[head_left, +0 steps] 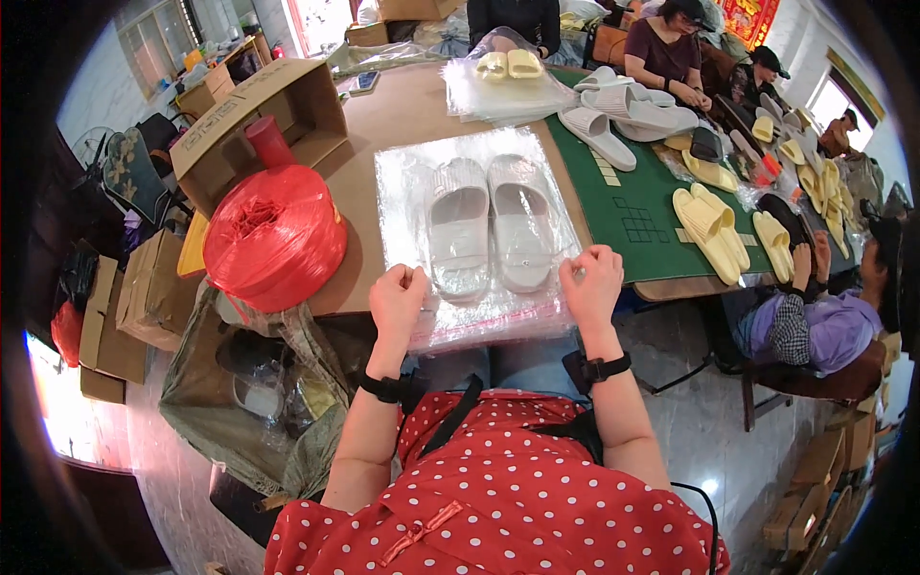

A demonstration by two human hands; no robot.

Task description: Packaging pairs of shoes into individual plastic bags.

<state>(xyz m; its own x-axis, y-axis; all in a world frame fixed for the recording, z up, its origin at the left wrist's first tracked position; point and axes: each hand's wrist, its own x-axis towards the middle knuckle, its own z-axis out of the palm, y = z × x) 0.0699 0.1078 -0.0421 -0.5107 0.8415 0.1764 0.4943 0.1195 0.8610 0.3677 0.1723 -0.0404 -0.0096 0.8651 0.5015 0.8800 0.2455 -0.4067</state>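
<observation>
A pair of light grey slides lies side by side inside a clear plastic bag, toes away from me, on top of what looks like more clear bags. The bag's near end, with a pinkish strip across it, hangs toward me at the table's front edge. My left hand is closed in a pinch on the bag's left side, near the heel of the left slide. On the opposite side my right hand pinches the bag's right edge beside the other heel. The fingertips are partly hidden.
Left on the table are a big roll of red plastic twine and an open cardboard box. Yellow slides and grey slides lie right. Below left stands a woven sack. Co-workers sit around the far and right sides.
</observation>
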